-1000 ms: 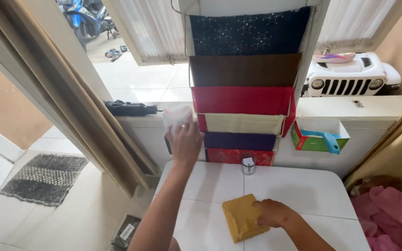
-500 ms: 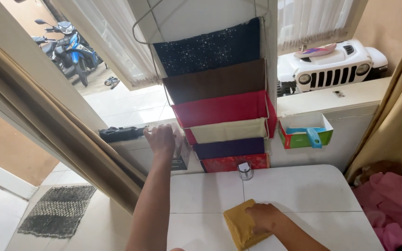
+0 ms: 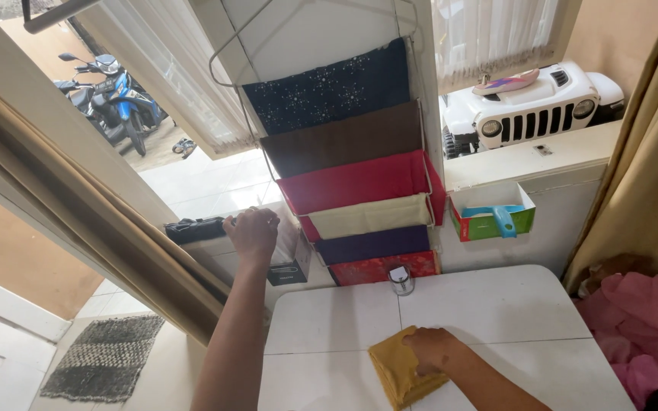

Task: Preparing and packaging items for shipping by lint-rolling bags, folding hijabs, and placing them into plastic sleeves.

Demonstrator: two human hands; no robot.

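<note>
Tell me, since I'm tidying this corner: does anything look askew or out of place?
Little stands out. The wire hanger of folded cloths hangs tilted. The small green and red cardboard box sits tipped against the white wall. The folded yellow cloth lies flat under the right hand.

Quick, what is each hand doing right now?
Left hand: fingers closed on a clear bag by the window ledge.
Right hand: pressing flat on the folded yellow cloth on the white table.
</note>
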